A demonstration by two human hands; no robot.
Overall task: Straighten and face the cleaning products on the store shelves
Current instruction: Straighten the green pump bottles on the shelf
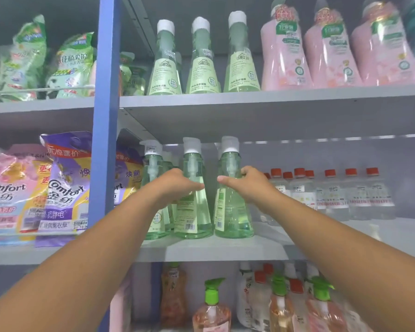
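**Both hands on green pump bottles, mid shelf**

My left hand (177,184) is wrapped round the middle pump bottle (194,207) at its narrow upper body, thumb tip pointing right across the front. My right hand (247,185) grips the right pump bottle (233,212) at about the same height, thumb pointing left, fingers curled behind. The two thumbs nearly meet in the gap btwn the bottles.

Both bottles stand upright on the grey shelf (225,248), long axis vertical, bases near the front edge. The one in my left grip shows a barcode label to me, so its back faces out, with the pump spout pointing left. The one in my right grip shows a label edge-on at its left side; spout direction I can't tell.

Just left of my left grip stands a third pump bottle (153,188), also upright, price sticker on its pump. Right of my right grip: clear red-capped bottles (333,195). Above the grips, capped green bottles (203,58) w/ labels facing front. Far left of the grips, Comfort refill pouches (62,188).
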